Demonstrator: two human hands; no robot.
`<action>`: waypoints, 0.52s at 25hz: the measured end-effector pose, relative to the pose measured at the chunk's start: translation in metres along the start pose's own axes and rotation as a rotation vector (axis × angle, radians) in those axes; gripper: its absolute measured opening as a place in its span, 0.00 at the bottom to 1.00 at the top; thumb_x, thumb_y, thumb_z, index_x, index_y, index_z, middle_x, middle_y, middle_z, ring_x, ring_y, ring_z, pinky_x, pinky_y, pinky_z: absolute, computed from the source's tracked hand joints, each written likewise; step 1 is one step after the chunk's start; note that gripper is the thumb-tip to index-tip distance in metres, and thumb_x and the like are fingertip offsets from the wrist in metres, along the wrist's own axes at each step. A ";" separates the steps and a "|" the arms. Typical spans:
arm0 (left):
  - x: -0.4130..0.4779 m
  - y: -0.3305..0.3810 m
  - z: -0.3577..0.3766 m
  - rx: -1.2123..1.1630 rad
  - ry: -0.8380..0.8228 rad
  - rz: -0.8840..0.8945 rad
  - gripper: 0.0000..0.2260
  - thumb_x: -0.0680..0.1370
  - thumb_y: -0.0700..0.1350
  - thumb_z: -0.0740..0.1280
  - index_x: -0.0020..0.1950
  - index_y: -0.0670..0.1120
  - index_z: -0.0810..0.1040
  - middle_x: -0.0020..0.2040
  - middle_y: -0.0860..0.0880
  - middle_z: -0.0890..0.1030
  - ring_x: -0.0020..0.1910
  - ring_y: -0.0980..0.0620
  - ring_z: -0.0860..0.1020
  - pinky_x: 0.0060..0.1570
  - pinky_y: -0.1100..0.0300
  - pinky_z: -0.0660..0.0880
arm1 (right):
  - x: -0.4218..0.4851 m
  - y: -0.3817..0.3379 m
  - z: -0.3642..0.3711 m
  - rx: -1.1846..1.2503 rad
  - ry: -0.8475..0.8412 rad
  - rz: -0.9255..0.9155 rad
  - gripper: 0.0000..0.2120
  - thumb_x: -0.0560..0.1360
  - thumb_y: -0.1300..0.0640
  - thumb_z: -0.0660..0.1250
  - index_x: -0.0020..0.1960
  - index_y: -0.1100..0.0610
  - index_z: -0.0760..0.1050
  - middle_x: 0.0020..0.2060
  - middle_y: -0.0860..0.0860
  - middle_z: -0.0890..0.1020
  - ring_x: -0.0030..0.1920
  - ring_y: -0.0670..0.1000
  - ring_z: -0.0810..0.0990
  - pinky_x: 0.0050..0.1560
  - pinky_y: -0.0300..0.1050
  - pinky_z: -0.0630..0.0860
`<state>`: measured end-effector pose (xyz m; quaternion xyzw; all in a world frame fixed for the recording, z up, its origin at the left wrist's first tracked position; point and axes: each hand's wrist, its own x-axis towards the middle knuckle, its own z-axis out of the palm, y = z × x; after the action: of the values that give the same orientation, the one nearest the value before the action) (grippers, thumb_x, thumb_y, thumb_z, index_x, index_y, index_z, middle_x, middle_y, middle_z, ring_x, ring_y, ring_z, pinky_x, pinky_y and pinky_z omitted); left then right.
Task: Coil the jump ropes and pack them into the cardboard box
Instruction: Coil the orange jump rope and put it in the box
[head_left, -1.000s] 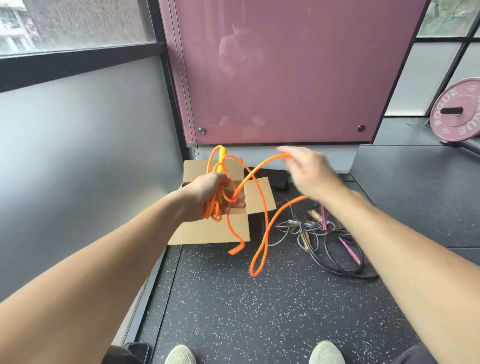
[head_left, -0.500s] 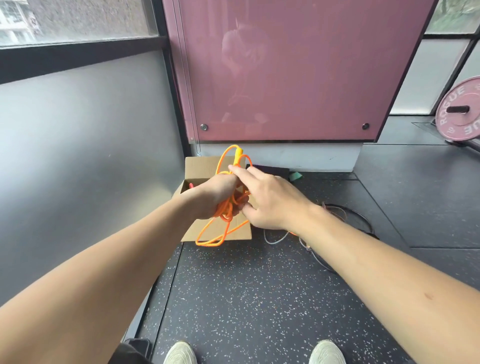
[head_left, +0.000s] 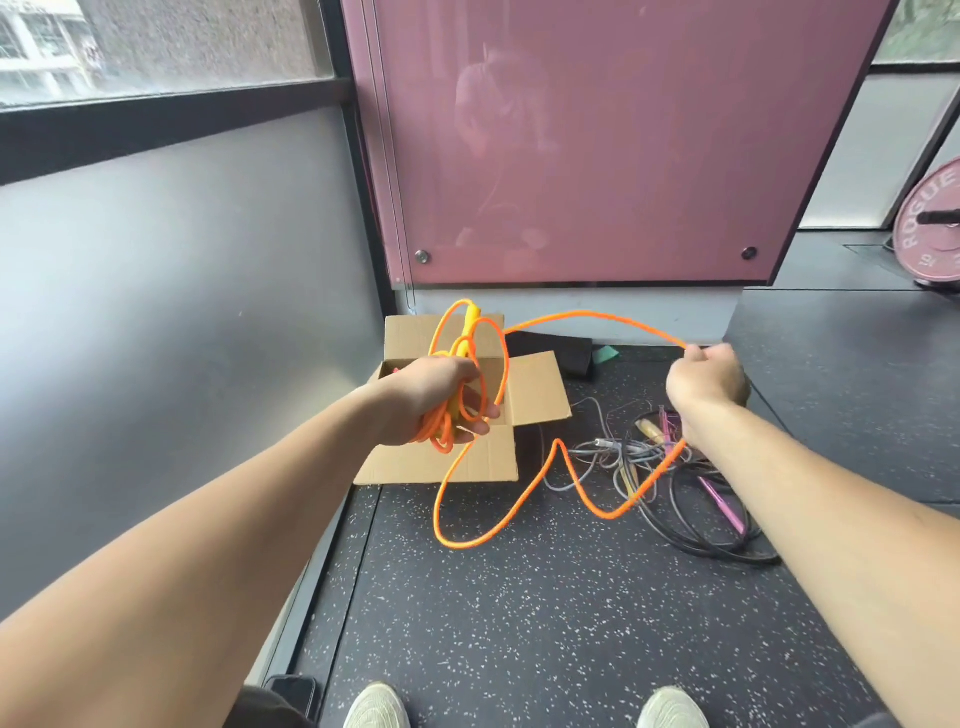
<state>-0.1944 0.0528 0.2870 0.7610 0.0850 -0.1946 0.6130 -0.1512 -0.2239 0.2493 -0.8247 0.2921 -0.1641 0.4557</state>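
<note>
Head view. Left hand (head_left: 431, 400) clenched round gathered loops and yellow handle of thin orange cord jump rope (head_left: 439, 434), bundle held above open brown cardboard box (head_left: 493, 462) with flaps spread. Right hand (head_left: 709, 379) out to the side, fingers curled round the same cord, one span arching between both hands. Rest of the cord sagging in wavy bends toward speckled black rubber floor (head_left: 519, 623), crossing tangled pile of grey, black and pink ropes (head_left: 670, 483); touching it or merely in front, impossible to tell.

Likely trouble: slack hooking a strand of that pile and dragging it along on the next loop. Also possible: kinked bends making uneven turns, loops spilling from a crowded left grip. Nothing orange in the box yet; contents otherwise hidden.
</note>
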 end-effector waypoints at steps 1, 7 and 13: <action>0.000 -0.001 0.000 -0.005 0.006 0.002 0.12 0.85 0.45 0.55 0.56 0.38 0.72 0.40 0.43 0.86 0.32 0.47 0.81 0.32 0.58 0.78 | 0.000 0.000 0.000 -0.163 -0.063 0.077 0.14 0.81 0.55 0.62 0.63 0.62 0.71 0.60 0.60 0.78 0.60 0.64 0.75 0.54 0.51 0.72; -0.003 0.004 0.005 -0.031 -0.182 0.045 0.13 0.85 0.45 0.57 0.59 0.38 0.76 0.54 0.43 0.87 0.49 0.46 0.85 0.34 0.55 0.82 | -0.039 -0.037 0.000 -0.111 -0.423 -0.494 0.19 0.75 0.59 0.69 0.65 0.49 0.77 0.60 0.51 0.81 0.62 0.52 0.78 0.56 0.40 0.72; -0.013 0.008 0.016 0.092 -0.238 0.067 0.10 0.84 0.47 0.63 0.46 0.43 0.75 0.36 0.47 0.79 0.30 0.49 0.78 0.32 0.55 0.80 | -0.074 -0.058 0.011 -0.059 -0.617 -0.759 0.07 0.81 0.48 0.66 0.56 0.47 0.79 0.40 0.46 0.80 0.41 0.45 0.76 0.43 0.41 0.68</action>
<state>-0.2059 0.0371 0.2970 0.7623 -0.0225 -0.2666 0.5894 -0.1834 -0.1461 0.2920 -0.8956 -0.1733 -0.0583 0.4055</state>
